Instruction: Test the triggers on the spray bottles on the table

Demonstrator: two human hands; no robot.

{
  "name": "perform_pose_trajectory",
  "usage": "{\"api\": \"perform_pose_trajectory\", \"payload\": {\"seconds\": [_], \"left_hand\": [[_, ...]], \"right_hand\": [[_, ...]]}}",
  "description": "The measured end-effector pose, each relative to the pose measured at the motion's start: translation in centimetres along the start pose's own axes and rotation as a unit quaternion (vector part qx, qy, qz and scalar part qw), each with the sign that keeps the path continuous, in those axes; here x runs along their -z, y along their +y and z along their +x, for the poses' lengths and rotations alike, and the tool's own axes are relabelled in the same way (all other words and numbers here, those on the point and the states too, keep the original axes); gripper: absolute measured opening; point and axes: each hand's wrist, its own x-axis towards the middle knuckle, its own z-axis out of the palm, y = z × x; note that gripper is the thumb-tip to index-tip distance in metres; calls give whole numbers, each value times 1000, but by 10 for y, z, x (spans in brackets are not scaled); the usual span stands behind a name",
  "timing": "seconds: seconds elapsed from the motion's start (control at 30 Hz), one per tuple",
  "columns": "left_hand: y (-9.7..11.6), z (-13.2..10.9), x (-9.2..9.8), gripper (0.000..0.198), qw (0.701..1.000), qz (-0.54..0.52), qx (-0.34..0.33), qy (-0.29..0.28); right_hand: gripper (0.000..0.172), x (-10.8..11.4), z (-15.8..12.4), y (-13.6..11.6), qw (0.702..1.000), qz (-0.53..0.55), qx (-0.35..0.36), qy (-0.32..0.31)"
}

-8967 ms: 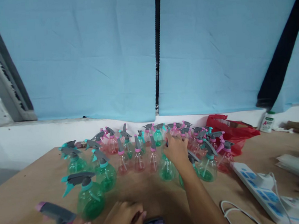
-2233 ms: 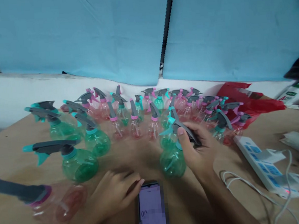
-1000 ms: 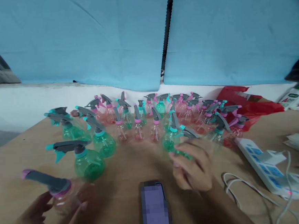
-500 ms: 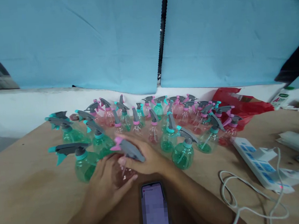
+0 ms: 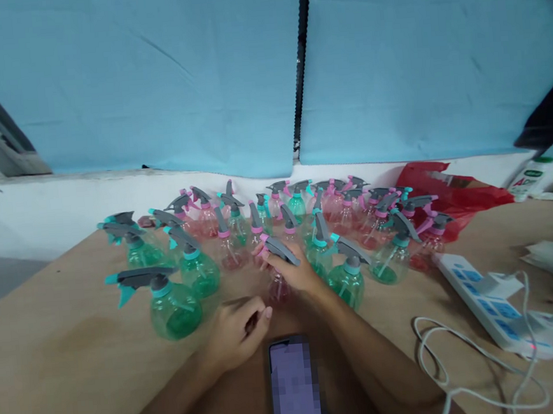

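My right hand (image 5: pixel 297 270) grips a pink spray bottle (image 5: pixel 279 288) by its neck, under the grey head with its pink nozzle and trigger. The bottle stands upright close to the front of the group, left of a green spray bottle (image 5: pixel 347 281). My left hand (image 5: pixel 241 328) rests low over the table, loosely curled with nothing visible in it, apart from the held bottle. Left of it stands another green spray bottle (image 5: pixel 175 310) with a turquoise collar and trigger. Behind my hands, several more green and pink spray bottles stand in loose rows.
A phone (image 5: pixel 296 384) lies in front of me. On the right are a white power strip (image 5: pixel 490 308), a looped white cable (image 5: pixel 429 354) and a red plastic bag (image 5: pixel 453 199). A white bottle (image 5: pixel 530 179) stands behind, and blue cloth (image 5: pixel 175 81) hangs over the wall.
My right hand has carried the pink spray bottle right and away from me. My left hand has let go of it, moved right and curled. The view has shifted slightly.
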Motion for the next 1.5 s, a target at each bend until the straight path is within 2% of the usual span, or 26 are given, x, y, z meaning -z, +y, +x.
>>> {"api": "perform_pose_trajectory", "payload": {"seconds": [0.23, 0.33, 0.43, 0.63, 0.73, 0.93, 1.1, 1.2, 1.5], "left_hand": [[-17, 5, -17, 31, 992, -109, 52, -44], [-24, -1, -23, 31, 988, -120, 47, -84], [-27, -6, -29, 27, 989, -97, 18, -112], [-29, -9, -33, 21, 995, -32, 20, -93], [-27, -7, -30, 20, 995, -39, 28, -92], [-29, -8, -33, 26, 996, -22, 24, -77], [-33, -10, -36, 21, 996, -23, 16, -83], [-32, -10, -36, 23, 996, -23, 19, -85], [-31, -8, -34, 19, 995, -21, 57, -81]], "right_hand": [[24, -3, 3, 6, 999, -15, -10, -46], [24, 0, 4, 12, 999, -17, -2, -43], [18, 4, 4, 16, 999, -23, 11, -33], [15, 8, 5, 18, 999, -39, -5, -32], [14, 5, 7, 18, 1000, -7, -22, -20], [2, -1, 6, 16, 997, 37, -58, 25], [14, 5, 8, 16, 999, 8, -26, -25], [18, 9, 9, 15, 999, -3, -20, -30], [9, 2, 7, 18, 998, 53, -31, 34]]}}
